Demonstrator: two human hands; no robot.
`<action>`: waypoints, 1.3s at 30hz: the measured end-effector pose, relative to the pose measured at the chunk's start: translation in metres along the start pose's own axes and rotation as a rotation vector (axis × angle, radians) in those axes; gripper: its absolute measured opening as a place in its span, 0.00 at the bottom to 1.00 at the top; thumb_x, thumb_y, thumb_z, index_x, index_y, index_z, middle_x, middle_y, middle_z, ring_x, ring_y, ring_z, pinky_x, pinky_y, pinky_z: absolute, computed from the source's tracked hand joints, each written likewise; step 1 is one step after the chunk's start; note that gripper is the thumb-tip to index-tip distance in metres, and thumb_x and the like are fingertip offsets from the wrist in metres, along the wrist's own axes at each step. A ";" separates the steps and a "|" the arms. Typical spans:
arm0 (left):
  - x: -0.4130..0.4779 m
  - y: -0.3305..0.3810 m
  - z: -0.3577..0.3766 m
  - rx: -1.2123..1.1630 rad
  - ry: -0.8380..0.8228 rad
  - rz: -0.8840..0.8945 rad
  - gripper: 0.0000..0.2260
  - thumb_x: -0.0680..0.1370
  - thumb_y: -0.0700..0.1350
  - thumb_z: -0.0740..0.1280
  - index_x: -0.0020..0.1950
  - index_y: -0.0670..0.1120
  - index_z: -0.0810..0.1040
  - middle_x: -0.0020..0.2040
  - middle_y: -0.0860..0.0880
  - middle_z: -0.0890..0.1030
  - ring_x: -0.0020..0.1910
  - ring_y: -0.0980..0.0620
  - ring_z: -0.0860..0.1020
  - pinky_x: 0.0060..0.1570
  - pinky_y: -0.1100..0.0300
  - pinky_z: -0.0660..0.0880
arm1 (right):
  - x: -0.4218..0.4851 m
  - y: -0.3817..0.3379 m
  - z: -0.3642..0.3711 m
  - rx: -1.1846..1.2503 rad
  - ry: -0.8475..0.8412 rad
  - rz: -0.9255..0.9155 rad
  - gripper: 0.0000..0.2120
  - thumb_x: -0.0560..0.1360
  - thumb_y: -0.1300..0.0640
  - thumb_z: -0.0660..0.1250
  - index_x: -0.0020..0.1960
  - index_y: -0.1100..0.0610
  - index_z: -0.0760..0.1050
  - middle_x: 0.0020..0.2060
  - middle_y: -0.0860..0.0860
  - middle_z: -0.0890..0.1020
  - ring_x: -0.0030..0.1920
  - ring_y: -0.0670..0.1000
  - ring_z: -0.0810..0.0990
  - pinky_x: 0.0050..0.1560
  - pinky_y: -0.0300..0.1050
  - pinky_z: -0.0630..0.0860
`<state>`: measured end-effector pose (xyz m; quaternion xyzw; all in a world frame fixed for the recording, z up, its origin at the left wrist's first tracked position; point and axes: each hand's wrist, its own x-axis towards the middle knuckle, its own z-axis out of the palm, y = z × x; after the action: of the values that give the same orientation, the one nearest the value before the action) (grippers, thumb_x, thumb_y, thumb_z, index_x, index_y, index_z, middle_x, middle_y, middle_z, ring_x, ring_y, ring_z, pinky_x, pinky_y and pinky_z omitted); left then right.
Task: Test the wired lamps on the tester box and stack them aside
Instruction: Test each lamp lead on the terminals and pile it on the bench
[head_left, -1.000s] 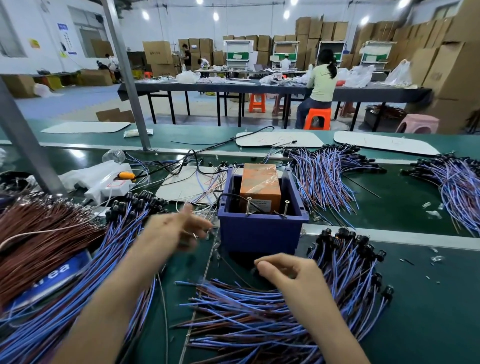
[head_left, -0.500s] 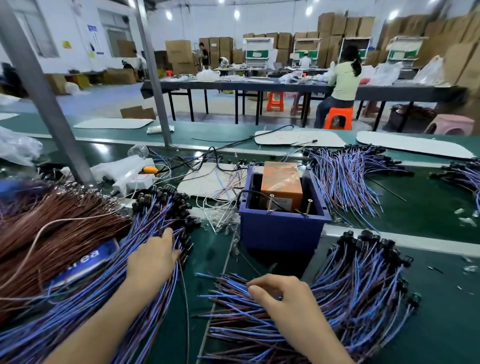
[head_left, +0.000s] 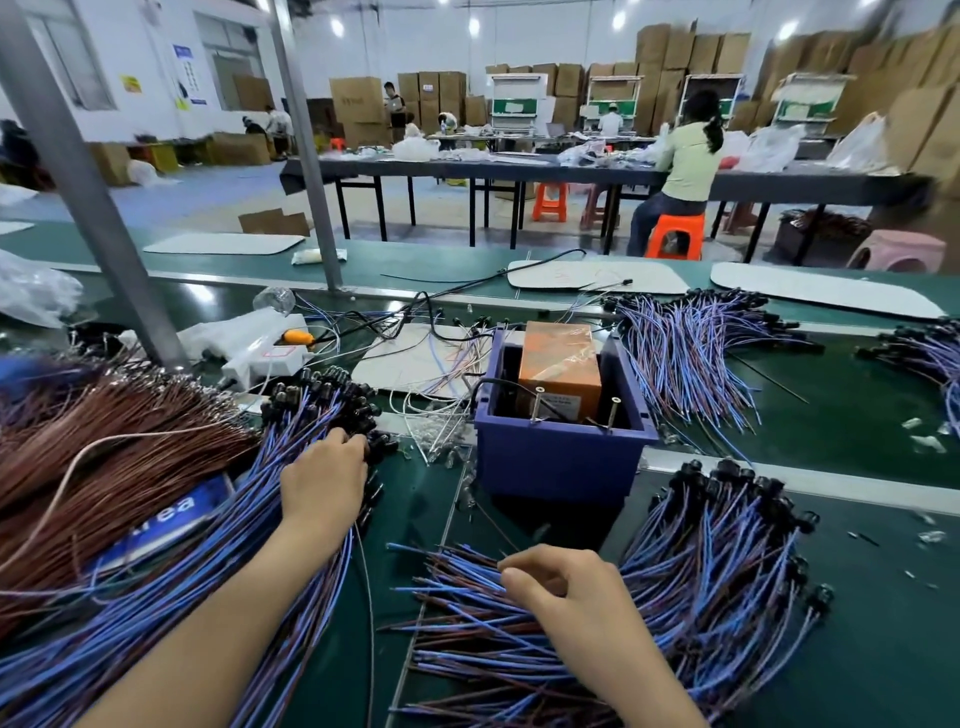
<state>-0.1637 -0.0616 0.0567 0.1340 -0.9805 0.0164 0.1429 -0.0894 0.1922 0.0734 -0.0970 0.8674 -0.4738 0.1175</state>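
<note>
- The tester, a dark blue plastic box (head_left: 556, 462) with an orange block inside and two upright metal pins (head_left: 536, 404) at its near rim, stood at 12 o'clock from my hands on the green surface (head_left: 883, 649). I saw no lamp wire on the pins, so I judged that no test was under way.
- My left hand (head_left: 324, 483) lay at 10 o'clock on the black socket ends of the long pile of blue-wired lamps (head_left: 208, 571). Its fingertips were hidden among the sockets, so I could not tell whether that grip was apart or clamped on a lamp.
- My right hand (head_left: 566, 592) sat at 6 o'clock on the fan of blue and brown-wired lamps (head_left: 717, 571) spread just in front of the box. Its grip was drawn together, thumb against fingers, and it looked clamped on a few wire ends of that fan.
- Two more heaps of wired lamps lay beyond the box, the first far heap (head_left: 685, 358) at 1 o'clock and the second far heap (head_left: 930, 353) at 2 o'clock, both well apart from my hands.
- A thick bundle of brown wires (head_left: 119, 447) lay at 9 o'clock, touching the long pile.
- I judged the job to be mid-batch. I could not tell which piles were already tested, and with this many lamps about, plenty seemed left to do.
</note>
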 end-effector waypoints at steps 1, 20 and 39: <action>0.001 0.001 0.002 0.026 -0.003 -0.002 0.09 0.81 0.49 0.60 0.57 0.48 0.75 0.51 0.50 0.75 0.49 0.48 0.77 0.34 0.56 0.67 | 0.000 0.001 -0.001 0.001 0.002 -0.001 0.06 0.77 0.49 0.66 0.43 0.41 0.78 0.41 0.41 0.83 0.44 0.39 0.79 0.42 0.27 0.73; -0.028 0.074 -0.049 -0.931 0.195 0.327 0.03 0.76 0.39 0.69 0.45 0.47 0.79 0.34 0.54 0.81 0.32 0.58 0.79 0.36 0.69 0.74 | 0.001 -0.019 0.004 0.390 0.048 -0.219 0.13 0.80 0.52 0.61 0.61 0.38 0.75 0.58 0.32 0.77 0.55 0.30 0.75 0.51 0.25 0.70; -0.045 0.012 -0.044 -1.052 -0.620 0.289 0.05 0.75 0.42 0.70 0.41 0.47 0.86 0.35 0.48 0.84 0.28 0.63 0.76 0.32 0.74 0.69 | 0.021 0.038 -0.118 0.309 0.862 0.066 0.11 0.76 0.69 0.65 0.41 0.55 0.77 0.35 0.53 0.81 0.29 0.41 0.79 0.33 0.38 0.77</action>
<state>-0.1137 -0.0355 0.0859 -0.0895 -0.8614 -0.4888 -0.1052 -0.1459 0.3005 0.1008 0.1553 0.7588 -0.5908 -0.2258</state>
